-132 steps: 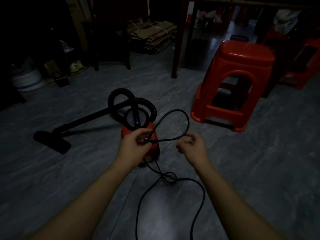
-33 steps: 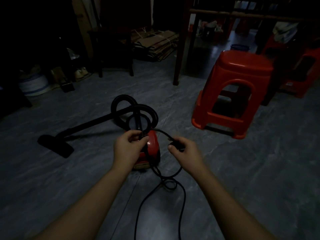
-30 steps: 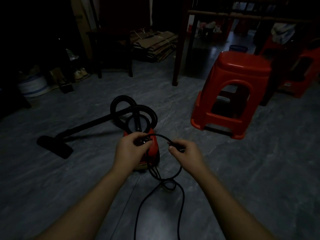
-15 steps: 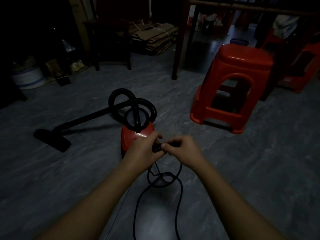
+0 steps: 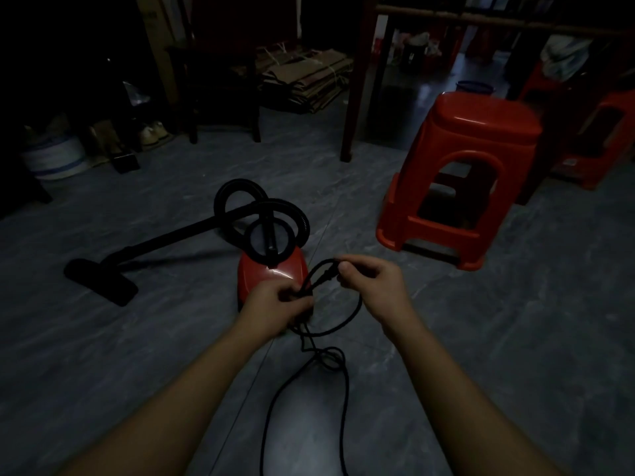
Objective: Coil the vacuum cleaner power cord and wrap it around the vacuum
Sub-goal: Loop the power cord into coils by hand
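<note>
Both hands had been touching half a second ago, but now they were apart: the right hand [image 5: 372, 290] had slid off to the right, and a new loop of the black power cord [image 5: 358, 305] hung between them. The left hand [image 5: 275, 304] squeezed a bunch of cord loops just in front of the red vacuum [image 5: 261, 276], and the right hand pinched the cord with finger and thumb. More cord ran across the grey floor [image 5: 481, 338] toward the person, and a red stool [image 5: 481, 132] stood off to the right.
</note>
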`<state>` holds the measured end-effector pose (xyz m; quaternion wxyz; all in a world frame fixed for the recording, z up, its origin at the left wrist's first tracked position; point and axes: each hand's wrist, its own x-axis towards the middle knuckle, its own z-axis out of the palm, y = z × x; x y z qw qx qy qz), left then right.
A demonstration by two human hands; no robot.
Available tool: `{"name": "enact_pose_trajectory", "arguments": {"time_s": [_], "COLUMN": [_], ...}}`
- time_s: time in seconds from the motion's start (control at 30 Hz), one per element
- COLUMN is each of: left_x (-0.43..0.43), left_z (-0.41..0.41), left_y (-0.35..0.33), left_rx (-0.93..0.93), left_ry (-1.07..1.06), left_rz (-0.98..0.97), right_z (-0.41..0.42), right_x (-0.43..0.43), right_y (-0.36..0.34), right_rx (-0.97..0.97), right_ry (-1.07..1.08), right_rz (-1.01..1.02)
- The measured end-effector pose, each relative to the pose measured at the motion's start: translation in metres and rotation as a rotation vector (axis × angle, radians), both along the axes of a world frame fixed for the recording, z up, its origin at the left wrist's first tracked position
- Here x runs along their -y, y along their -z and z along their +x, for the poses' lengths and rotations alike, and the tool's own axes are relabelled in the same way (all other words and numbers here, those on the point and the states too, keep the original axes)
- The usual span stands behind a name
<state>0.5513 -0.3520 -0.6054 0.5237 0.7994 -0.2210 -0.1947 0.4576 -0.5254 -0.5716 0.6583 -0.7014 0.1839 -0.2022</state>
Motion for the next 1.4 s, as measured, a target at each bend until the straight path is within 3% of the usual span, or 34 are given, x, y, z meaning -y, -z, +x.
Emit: {"name": "enact_pose_trajectory", "arguments": {"time_s": [0.13, 0.3, 0.5, 0.67, 0.83, 1.1, 1.27, 1.4], "left_x": [0.004, 0.008, 0.005, 0.010, 0.013, 0.013, 0.009, 0.014], "left_z": [0.006, 0.011, 0.012, 0.002, -0.002, 0.003, -0.001, -0.001], "left_y": [-0.012, -0.014, -0.008, -0.014, -0.019, -0.020, -0.016, -0.019], "left_rx": [-0.114, -0.068, 0.110, 0.075, -0.003, -0.010, -0.115, -0.208], "left_ry": [-0.041, -0.067, 0.089, 0.172, 0.051, -0.040, -0.019, -0.124], "left_rz": [-0.090, -0.077, 0.042, 0.061, -0.039, -0.125, -0.100, -0.235], "right_z": [0.000, -0.002, -0.002, -0.001, -0.002, 0.002, 0.001, 0.000], "right_x": [0.013, 0.017, 0.020, 0.003, 0.003, 0.002, 0.011, 0.016], "right_y": [0.002, 0.007, 0.018, 0.020, 0.023, 0.018, 0.016, 0.018], "right_rx": [0.024, -0.018, -0.132, -0.264, -0.279, -0.177, -0.094, -0.030], "right_ry": [0.089, 0.124, 0.044, -0.229, -0.234, -0.139, -0.026, 0.075], "right_rz": [-0.021, -0.020, -0.313, -0.568, -0.712, -0.411, -0.367, -0.333]}}
